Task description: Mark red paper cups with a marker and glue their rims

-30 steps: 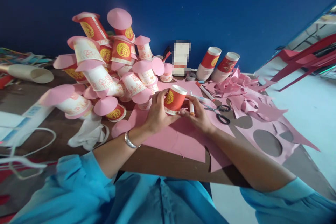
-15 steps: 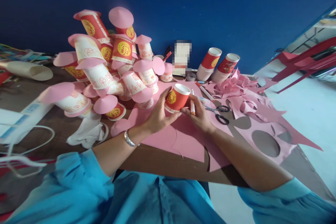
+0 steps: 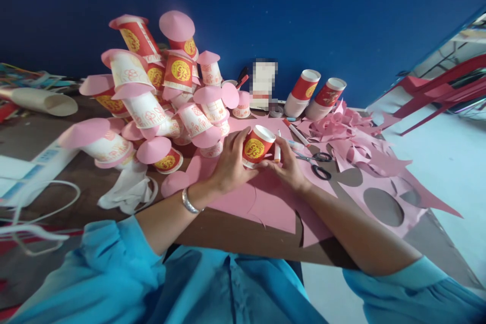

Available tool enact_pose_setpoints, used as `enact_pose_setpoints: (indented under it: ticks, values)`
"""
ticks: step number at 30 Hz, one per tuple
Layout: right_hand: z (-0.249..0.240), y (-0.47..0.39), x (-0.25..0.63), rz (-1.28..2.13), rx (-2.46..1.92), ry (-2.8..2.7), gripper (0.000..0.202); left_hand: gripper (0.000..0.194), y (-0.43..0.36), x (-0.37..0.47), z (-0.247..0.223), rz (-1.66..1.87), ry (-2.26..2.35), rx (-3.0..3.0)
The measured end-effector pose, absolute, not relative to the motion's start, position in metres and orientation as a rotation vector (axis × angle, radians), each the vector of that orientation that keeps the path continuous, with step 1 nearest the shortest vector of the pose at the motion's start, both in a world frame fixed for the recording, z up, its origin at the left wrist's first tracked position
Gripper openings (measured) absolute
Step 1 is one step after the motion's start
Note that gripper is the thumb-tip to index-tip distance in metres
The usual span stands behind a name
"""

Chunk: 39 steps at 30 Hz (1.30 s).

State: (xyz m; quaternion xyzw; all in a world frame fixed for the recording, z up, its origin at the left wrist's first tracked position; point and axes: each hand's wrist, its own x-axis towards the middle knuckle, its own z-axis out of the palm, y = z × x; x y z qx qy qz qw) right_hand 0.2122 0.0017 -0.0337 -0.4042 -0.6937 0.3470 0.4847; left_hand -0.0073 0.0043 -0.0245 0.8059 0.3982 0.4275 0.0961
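A red paper cup (image 3: 255, 148) with a yellow medallion is held slightly tilted above a pink paper sheet (image 3: 261, 207). My left hand (image 3: 232, 164) is wrapped around its left side, the thumb near the base. My right hand (image 3: 286, 167) has fingertips at the cup's lower right side. Between the fingers of that hand is a white marker (image 3: 278, 149) with an orange end, pointing up. Just right of it lie black-handled scissors (image 3: 321, 164) on the pink paper. Another orange-and-white marker (image 3: 296, 131) lies behind.
At left, several paper cups with pink cone tops (image 3: 144, 106) are piled up. Two cup stacks (image 3: 299, 98) stand near the blue wall. Pink scraps (image 3: 349, 129) and a cut-out sheet (image 3: 364, 190) cover the right. White cloth (image 3: 127, 190) and a cable (image 3: 72, 195) lie at left.
The cup has turned in my hands, bringing the yellow medallion from its left side to the front. My left fingers have shifted around it. The marker stays in my right hand.
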Motion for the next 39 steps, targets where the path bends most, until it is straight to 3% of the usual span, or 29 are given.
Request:
enact_pose_setpoints:
  ticks: [6,16,23,32,39]
  values:
    - [-0.029,0.001,0.214,0.862,-0.978,-1.694,0.078,0.11,0.002,-0.009,-0.028,1.249,0.989,2.31]
    - [-0.028,0.003,0.213,0.9,-0.967,-1.647,0.081,0.059,0.006,-0.01,-0.023,1.129,0.938,1.902]
    - [-0.036,0.006,0.215,0.83,-1.013,-1.647,0.091,0.091,0.011,-0.008,-0.028,1.372,1.267,2.168]
    - [-0.031,0.003,0.213,0.853,-0.996,-1.623,0.086,0.096,0.01,-0.009,-0.03,1.351,1.252,2.318]
    - [-0.036,0.009,0.213,0.747,-0.942,-1.668,0.07,0.094,0.017,-0.011,-0.037,1.335,1.249,2.248]
